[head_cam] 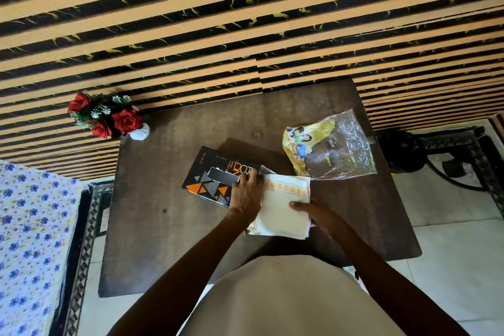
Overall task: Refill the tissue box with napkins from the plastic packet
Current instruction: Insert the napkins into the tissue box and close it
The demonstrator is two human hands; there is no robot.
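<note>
A black tissue box (212,176) with orange and grey triangles lies flat on the dark wooden table (169,226). A stack of cream napkins (281,207) with a yellow patterned border lies just right of the box, its far end at the box's open end. My left hand (245,194) rests across the box's right end and the stack's left edge. My right hand (313,214) presses on the stack's right side, thumb on top. The plastic packet (332,147), clear with a yellow printed panel, lies crumpled and flat at the table's far right.
A small white vase of red artificial roses (109,117) stands at the table's far left corner, against the striped black and tan wall. A bed with a blue floral sheet (30,240) is to the left. A dark metal frame (447,155) stands on the floor to the right.
</note>
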